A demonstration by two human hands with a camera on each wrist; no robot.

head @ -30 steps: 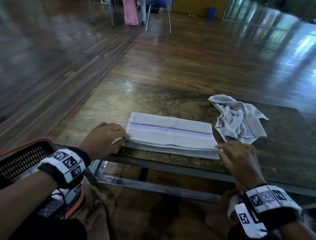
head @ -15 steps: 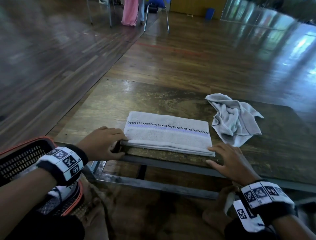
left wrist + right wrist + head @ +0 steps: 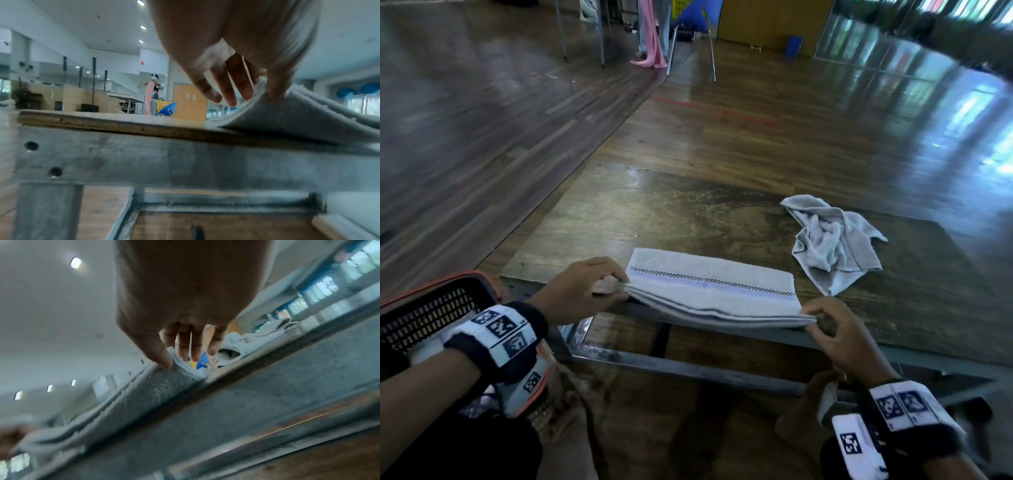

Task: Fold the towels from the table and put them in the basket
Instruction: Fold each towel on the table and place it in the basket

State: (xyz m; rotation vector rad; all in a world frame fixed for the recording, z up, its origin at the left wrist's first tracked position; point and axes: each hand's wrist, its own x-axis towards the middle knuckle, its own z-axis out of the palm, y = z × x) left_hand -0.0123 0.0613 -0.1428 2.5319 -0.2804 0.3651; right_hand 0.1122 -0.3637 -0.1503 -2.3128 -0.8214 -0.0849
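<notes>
A folded white towel (image 3: pixel 714 291) with a checked and lilac stripe lies at the near edge of the low wooden table (image 3: pixel 688 219). My left hand (image 3: pixel 582 291) pinches its near left corner, lifted a little off the table, as the left wrist view shows on the towel (image 3: pixel 292 113). My right hand (image 3: pixel 835 329) pinches the near right corner; in the right wrist view the thumb presses into the towel (image 3: pixel 156 386). A crumpled grey towel (image 3: pixel 832 245) lies at the back right of the table. The orange-rimmed black basket (image 3: pixel 424 308) stands on the floor at my left.
The table has a grey metal frame (image 3: pixel 688 370) under its front edge. Folded white cloth lies inside the basket. Far back on the wooden floor stand a blue chair (image 3: pixel 691 31) and a person with a pink cloth (image 3: pixel 650 37).
Both hands went from resting at the towel's ends to pinching its near corners, and the towel's front edge has risen off the table. The head view has tilted up a little.
</notes>
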